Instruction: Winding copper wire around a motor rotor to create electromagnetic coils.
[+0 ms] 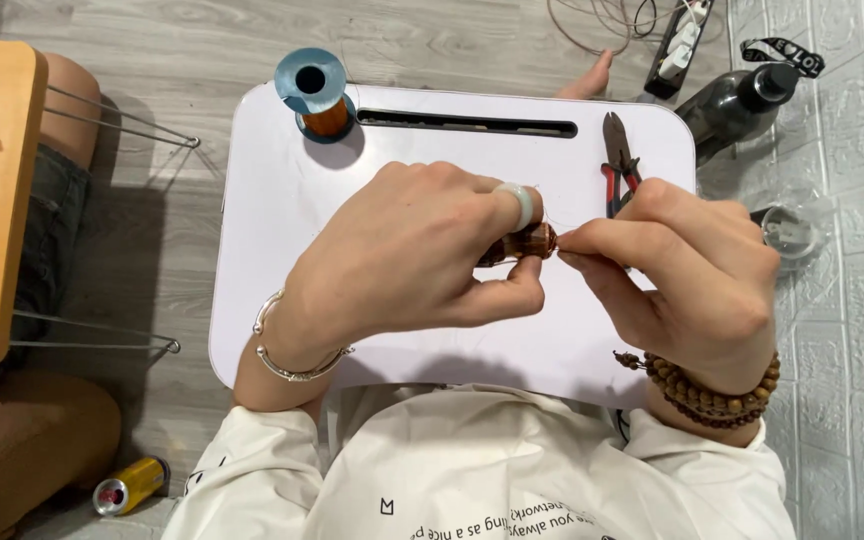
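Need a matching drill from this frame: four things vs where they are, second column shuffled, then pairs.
Things:
1. wire spool
2. red-handled cutters
3. small copper coil
4. yellow can

Places:
A. on the floor, lower left
B. pinched between the left hand and right hand
C. far left corner of the white lap table
D. on the table's far right side

Pairs: 1-C, 2-D, 3-B, 4-A

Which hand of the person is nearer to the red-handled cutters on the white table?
The right hand. It lies just beside the cutters, partly covering their handles. The left hand is farther away toward the table's middle, holding a small copper coil.
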